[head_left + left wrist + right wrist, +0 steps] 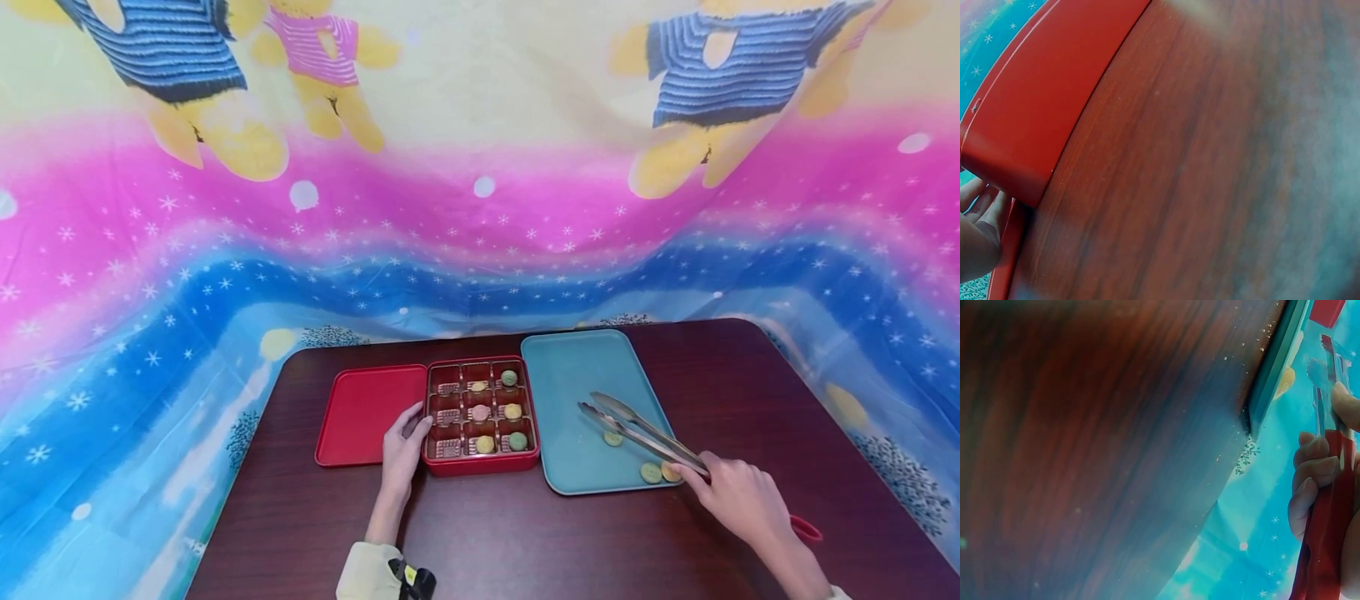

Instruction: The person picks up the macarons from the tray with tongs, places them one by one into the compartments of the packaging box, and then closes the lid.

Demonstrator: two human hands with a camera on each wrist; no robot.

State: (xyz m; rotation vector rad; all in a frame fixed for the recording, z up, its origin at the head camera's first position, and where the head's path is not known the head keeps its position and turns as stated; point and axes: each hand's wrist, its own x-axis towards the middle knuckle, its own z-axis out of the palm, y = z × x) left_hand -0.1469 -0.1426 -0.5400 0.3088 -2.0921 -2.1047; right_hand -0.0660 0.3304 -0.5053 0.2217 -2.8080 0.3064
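Observation:
My left hand point(402, 442) rests against the left wall of a red box point(480, 468), fingertips at its rim. The box has a divided brown insert holding several small round cookies: green point(509, 378), pink point(480, 412) and yellow point(513, 411). The left column shows bare compartments. With my right hand point(742, 496) I grip metal tongs point(648, 437) with red handles point(1329, 531). Their tips are apart over the blue-green tray point(573, 367), with nothing between them. A greenish cookie point(612, 437) lies under the tongs, and two more cookies point(651, 473) sit by the tray's near right corner.
A red lid point(371, 412) lies flat left of the box. The tray stands close against the box's right side. Dark wooden table point(510, 542) extends in front, and a patterned cloth point(480, 233) hangs behind and around it.

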